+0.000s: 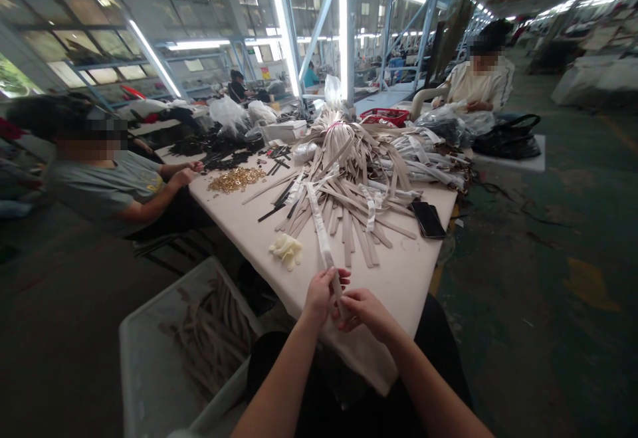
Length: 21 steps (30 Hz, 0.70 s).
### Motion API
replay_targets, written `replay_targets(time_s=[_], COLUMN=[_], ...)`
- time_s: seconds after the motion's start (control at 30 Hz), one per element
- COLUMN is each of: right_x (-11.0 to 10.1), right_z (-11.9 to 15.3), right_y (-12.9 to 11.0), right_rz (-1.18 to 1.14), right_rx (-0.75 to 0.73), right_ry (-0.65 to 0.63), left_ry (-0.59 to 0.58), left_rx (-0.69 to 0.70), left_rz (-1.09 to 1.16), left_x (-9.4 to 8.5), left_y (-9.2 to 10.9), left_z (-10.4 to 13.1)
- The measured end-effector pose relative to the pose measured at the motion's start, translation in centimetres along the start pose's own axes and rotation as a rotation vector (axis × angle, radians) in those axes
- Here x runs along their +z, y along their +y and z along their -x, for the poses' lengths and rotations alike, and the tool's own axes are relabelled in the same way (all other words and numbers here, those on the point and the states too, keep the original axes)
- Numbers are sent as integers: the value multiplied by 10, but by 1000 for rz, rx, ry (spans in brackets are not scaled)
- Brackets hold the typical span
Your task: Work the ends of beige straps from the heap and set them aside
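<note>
Near the front edge of the table, my left hand (321,292) is closed on a long beige strap (336,286), thumb on top. My right hand (361,308) pinches the same strap at its near end, just right of and below the left. A white film-like strip (319,225) runs from the strap up toward a big heap of beige straps (343,159) in the middle of the table. Left of the strap lies a crumpled pale yellow piece (286,250).
A white bin (137,371) of beige straps stands low at the left. On the table (244,235) are gold metal pieces (234,180), black straps and a black phone (427,219). A person (124,185) sits at the left, another (481,82) at the back right.
</note>
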State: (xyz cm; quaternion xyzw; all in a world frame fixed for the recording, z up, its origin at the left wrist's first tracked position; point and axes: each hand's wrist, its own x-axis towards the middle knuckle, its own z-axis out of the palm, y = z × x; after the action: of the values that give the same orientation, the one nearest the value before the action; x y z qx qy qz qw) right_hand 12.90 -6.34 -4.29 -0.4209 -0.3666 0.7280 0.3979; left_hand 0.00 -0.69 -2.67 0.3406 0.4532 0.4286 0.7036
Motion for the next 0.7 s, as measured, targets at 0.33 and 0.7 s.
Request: replay_targets(time_s=[0.33,0.7], right_x=[-3,-10], right_z=[-11,-12], right_y=[2,-11], right_rz=[23,106], right_rx=[-73,-231], right_ry=[133,222], left_ry=[-24,-89], left_rx=[-89,-50], left_rz=[-65,71], left_x=[8,4], left_y=[-14,-5], left_z=[11,4])
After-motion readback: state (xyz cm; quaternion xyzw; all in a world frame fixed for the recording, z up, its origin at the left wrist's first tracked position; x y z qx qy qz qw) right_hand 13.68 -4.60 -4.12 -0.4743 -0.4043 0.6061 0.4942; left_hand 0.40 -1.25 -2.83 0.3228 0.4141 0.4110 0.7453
